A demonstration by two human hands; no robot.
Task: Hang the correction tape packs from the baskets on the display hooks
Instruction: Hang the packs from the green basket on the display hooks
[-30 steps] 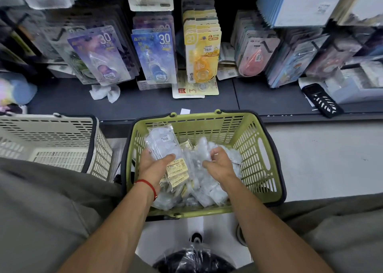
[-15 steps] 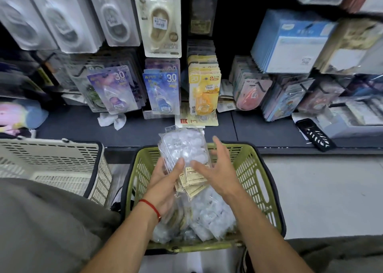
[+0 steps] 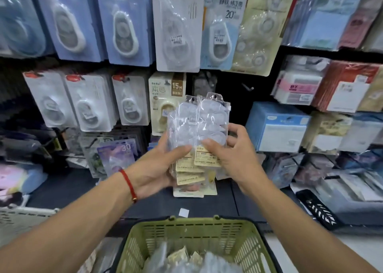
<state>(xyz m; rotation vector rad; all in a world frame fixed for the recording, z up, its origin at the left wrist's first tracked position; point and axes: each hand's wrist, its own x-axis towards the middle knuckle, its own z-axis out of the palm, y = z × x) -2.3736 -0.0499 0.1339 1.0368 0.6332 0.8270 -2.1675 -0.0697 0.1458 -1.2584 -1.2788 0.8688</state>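
I hold a small stack of clear correction tape packs (image 3: 200, 127) upright in front of the display wall, each with a punched hang tab on top and a yellow label at the bottom. My left hand (image 3: 157, 169) grips the stack from the left with its thumb across the front. My right hand (image 3: 232, 152) pinches the front pack's lower right side. A bare display hook (image 3: 247, 87) sticks out of the dark gap just above and right of the packs. More packs lie in the green basket (image 3: 192, 229) below.
Carded correction tapes (image 3: 124, 36) hang in rows above and left. Boxed stationery (image 3: 275, 127) fills the right shelves. A white basket (image 3: 18, 216) stands at the lower left, and a black scanner-like device (image 3: 317, 208) lies on the dark shelf at right.
Both hands lifted the stack of packs out of the green basket up to the display wall. My view tilted up from the basket to the hanging rows.
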